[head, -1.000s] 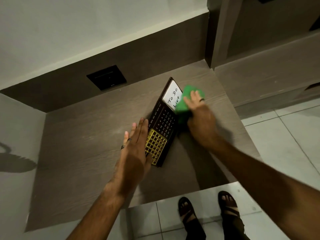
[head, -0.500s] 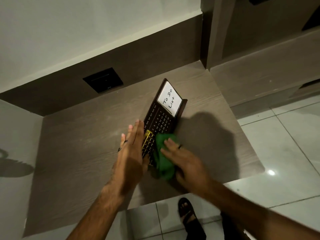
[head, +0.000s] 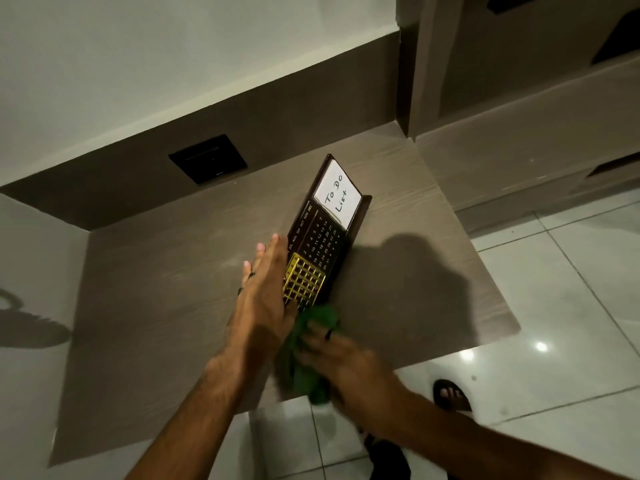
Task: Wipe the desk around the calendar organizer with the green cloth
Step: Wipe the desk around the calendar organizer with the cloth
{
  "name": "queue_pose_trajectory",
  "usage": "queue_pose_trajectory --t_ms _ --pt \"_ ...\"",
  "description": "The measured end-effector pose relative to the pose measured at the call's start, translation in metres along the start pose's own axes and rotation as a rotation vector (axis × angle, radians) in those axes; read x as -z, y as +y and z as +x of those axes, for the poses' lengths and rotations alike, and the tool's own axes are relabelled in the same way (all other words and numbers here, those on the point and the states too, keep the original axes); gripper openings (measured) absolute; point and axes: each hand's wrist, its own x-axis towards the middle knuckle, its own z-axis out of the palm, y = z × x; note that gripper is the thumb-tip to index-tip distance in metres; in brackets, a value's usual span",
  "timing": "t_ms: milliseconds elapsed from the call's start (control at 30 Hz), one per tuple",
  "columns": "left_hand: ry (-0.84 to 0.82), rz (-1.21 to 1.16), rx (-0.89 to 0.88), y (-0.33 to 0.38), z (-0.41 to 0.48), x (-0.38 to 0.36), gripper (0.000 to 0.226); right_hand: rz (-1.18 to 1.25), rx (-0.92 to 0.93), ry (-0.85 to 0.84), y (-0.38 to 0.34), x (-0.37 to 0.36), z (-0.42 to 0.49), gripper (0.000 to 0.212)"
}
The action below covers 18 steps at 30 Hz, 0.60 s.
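A dark calendar organizer [head: 322, 237] stands tilted on the brown wooden desk [head: 156, 289], with a white "To Do List" card at its top and a gold grid at its lower end. My left hand [head: 263, 299] lies flat against the organizer's left side, fingers straight and together. My right hand [head: 343, 362] presses the crumpled green cloth [head: 308, 355] onto the desk just below the organizer's near end, close to the front edge. Part of the cloth hangs over that edge.
A black wall plate [head: 207, 163] sits in the dark back panel behind the desk. A wooden partition [head: 412, 81] rises at the desk's right rear corner. White floor tiles [head: 571, 289] lie to the right and below, with a sandalled foot [head: 452, 394] near the desk front.
My right hand has dragged the green cloth from beside the organizer's top right, down along its right side, to the desk below its near end. My left hand stayed against the organizer.
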Motion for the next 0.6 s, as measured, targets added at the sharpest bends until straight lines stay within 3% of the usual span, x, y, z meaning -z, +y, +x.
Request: queue_pose_trajectory --t_ms 67,100,200,333,400,433,533,600 --pt "0.0 -0.013 0.022 -0.003 0.0 -0.002 0.106 0.207 -0.038 -0.145 -0.003 0.003 -0.012 0.064" --pt "0.002 -0.022 0.027 -0.003 0.0 -0.003 0.106 0.301 -0.119 -0.139 -0.001 0.011 -0.012 0.062" --pt "0.05 -0.032 0.042 -0.007 -0.001 -0.004 0.104 0.443 -0.308 0.144 0.013 0.046 0.007 0.063" --pt "0.142 -0.132 0.146 -0.014 -0.012 -0.011 0.113 0.374 -0.411 0.525 0.039 0.082 0.037 0.06" --pt "0.142 -0.188 0.166 -0.016 -0.017 -0.017 0.105 0.331 -0.425 0.591 0.037 0.076 0.045 0.06" --pt "0.124 -0.221 0.158 -0.02 -0.02 -0.02 0.098 0.307 -0.348 0.531 0.03 0.068 0.047 0.062" --pt "0.088 -0.261 0.067 -0.021 -0.028 -0.019 0.096 0.014 0.106 0.115 0.013 0.036 0.049 0.069" --pt "0.107 -0.311 0.064 -0.018 -0.026 -0.014 0.083 -0.088 0.216 0.086 0.03 0.04 0.062 0.072"
